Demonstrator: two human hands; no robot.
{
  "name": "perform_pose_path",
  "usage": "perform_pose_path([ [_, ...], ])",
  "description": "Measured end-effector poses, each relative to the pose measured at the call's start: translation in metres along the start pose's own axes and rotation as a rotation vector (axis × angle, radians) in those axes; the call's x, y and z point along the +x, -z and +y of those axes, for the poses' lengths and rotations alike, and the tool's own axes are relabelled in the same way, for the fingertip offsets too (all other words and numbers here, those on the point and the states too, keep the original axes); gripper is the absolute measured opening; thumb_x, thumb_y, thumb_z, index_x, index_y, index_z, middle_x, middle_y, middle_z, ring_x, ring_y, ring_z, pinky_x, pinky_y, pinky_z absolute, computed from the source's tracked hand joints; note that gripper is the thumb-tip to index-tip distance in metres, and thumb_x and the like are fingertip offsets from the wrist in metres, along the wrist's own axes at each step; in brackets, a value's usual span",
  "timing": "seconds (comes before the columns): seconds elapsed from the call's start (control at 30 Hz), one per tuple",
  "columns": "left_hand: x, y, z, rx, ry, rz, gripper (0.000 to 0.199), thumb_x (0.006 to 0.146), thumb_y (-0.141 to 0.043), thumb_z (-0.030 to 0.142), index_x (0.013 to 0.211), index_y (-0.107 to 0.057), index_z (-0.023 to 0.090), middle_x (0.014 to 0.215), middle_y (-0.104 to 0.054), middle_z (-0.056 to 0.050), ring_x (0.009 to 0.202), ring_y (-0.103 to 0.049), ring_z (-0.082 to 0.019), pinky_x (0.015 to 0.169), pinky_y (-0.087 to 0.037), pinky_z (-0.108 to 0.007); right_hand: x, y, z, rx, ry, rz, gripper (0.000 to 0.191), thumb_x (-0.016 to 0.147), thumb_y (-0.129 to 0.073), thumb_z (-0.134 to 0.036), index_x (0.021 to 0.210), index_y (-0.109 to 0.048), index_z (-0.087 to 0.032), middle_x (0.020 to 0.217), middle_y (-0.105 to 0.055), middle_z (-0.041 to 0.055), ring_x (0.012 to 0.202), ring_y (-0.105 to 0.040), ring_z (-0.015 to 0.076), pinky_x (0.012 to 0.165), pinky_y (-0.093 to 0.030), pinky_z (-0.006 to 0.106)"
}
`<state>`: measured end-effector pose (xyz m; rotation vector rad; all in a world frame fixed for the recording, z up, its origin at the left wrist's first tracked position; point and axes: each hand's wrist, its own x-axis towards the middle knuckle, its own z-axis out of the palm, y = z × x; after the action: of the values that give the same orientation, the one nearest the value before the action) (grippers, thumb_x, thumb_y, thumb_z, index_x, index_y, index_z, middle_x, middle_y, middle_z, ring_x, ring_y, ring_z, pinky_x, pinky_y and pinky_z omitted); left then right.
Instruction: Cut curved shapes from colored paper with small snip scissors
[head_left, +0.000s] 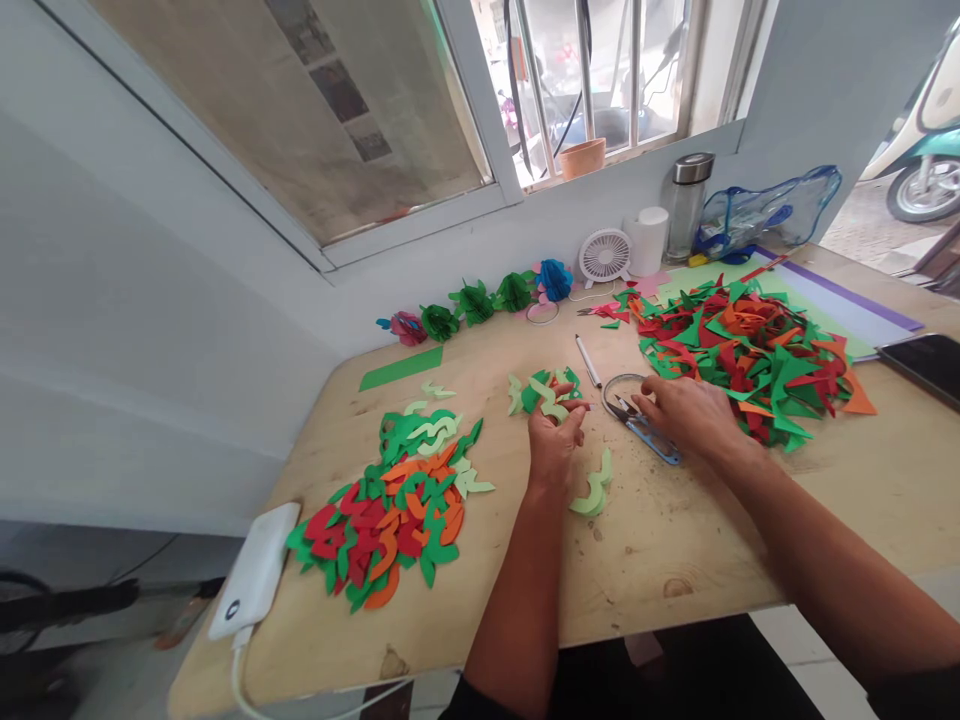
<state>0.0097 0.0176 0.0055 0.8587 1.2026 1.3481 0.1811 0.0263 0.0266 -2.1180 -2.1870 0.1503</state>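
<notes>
My left hand (556, 440) is closed on a light green wavy paper piece (546, 395), over a small group of dark green paper pieces (531, 392). My right hand (679, 410) rests on the table beside small blue-handled snips (654, 440) and a metal ring (616, 385); its fingers are bent, and whether they grip anything is hard to make out. Nearer to me lies another light green wavy piece (594, 488). A white pen (588, 360) lies beyond the hands.
Left on the table (510, 580) are a heap of cut paper shapes (382, 520) and a white power bank (256, 570). To the right, a pile of paper scraps (750, 350) and a phone (926, 365). Paper decorations (474, 302), a fan (604, 256) and a bottle (686, 210) line the wall.
</notes>
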Motion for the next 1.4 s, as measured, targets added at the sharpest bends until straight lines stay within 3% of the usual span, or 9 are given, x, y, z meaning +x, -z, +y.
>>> perform_pose_path([
  [0.13,-0.001,0.000,0.002,0.016,-0.008,-0.051,0.046,0.061,-0.073,0.029,0.102,-0.059,0.016,0.075,-0.067,-0.004,0.045,-0.048,-0.005,0.040,-0.035,-0.017,-0.003,-0.001,-0.005,0.258,0.101,0.109,0.026,0.087,-0.044,-0.038,0.084,-0.066,-0.023,0.075,-0.069,0.0036,0.068,-0.061,0.0175,0.055,-0.032,0.026],
  [0.23,-0.003,-0.001,0.002,0.018,-0.023,-0.069,0.044,0.062,-0.072,0.027,0.102,-0.057,0.016,0.076,-0.068,-0.004,0.043,-0.046,-0.004,0.040,-0.036,-0.017,-0.005,-0.006,-0.012,0.527,0.240,0.101,0.021,0.085,-0.047,-0.033,0.080,-0.064,-0.022,0.068,-0.065,0.0001,0.064,-0.057,0.0136,0.057,-0.035,0.023],
  [0.33,-0.005,-0.003,0.003,0.013,-0.025,-0.084,0.043,0.064,-0.070,0.025,0.103,-0.056,0.016,0.076,-0.068,-0.003,0.041,-0.042,-0.003,0.040,-0.035,-0.017,-0.005,-0.012,-0.017,0.678,0.273,0.078,0.016,0.082,-0.048,-0.030,0.078,-0.060,-0.019,0.065,-0.061,-0.0006,0.059,-0.053,0.0121,0.055,-0.036,0.022],
  [0.73,-0.007,-0.006,0.001,-0.012,-0.017,-0.086,0.048,0.063,-0.073,0.029,0.107,-0.058,0.016,0.078,-0.067,-0.003,0.043,-0.043,-0.003,0.041,-0.035,-0.017,-0.007,-0.019,-0.024,0.844,0.191,0.117,0.014,0.078,-0.055,-0.029,0.068,-0.052,-0.020,0.058,-0.052,-0.0024,0.051,-0.044,0.0107,0.050,-0.033,0.023],
  [0.97,-0.004,-0.003,0.002,0.013,-0.003,-0.089,0.043,0.067,-0.070,0.036,0.102,-0.058,0.014,0.063,-0.062,0.001,0.037,-0.037,-0.003,0.040,-0.033,-0.019,-0.008,-0.014,-0.025,1.019,0.342,0.075,0.018,0.080,-0.056,-0.030,0.065,-0.054,-0.020,0.057,-0.052,-0.0015,0.053,-0.044,0.0114,0.050,-0.035,0.025],
  [1.13,-0.009,-0.005,0.003,0.096,0.114,-0.318,0.037,0.069,-0.068,0.041,0.091,-0.061,0.012,0.056,-0.060,0.001,0.035,-0.033,-0.002,0.037,-0.027,-0.018,-0.006,-0.007,-0.019,1.123,0.341,0.208,0.017,0.080,-0.059,-0.034,0.071,-0.060,-0.019,0.084,-0.066,0.0048,0.078,-0.060,0.0170,0.066,-0.044,0.028],
  [1.23,-0.012,-0.005,0.003,0.134,0.169,-0.444,0.036,0.072,-0.065,0.045,0.083,-0.063,0.010,0.052,-0.059,0.000,0.035,-0.030,-0.002,0.037,-0.023,-0.018,-0.005,-0.008,-0.016,1.226,0.363,0.171,0.018,0.080,-0.061,-0.035,0.071,-0.060,-0.019,0.098,-0.067,0.0077,0.096,-0.060,0.0217,0.077,-0.045,0.032],
  [1.4,-0.015,-0.005,0.003,0.195,0.219,-0.560,0.039,0.074,-0.063,0.047,0.087,-0.064,0.011,0.054,-0.062,-0.001,0.034,-0.028,-0.002,0.037,-0.020,-0.019,-0.006,-0.008,-0.017,1.337,0.356,0.093,0.019,0.079,-0.062,-0.036,0.071,-0.061,-0.019,0.090,-0.067,0.0057,0.094,-0.060,0.0216,0.080,-0.046,0.033],
])
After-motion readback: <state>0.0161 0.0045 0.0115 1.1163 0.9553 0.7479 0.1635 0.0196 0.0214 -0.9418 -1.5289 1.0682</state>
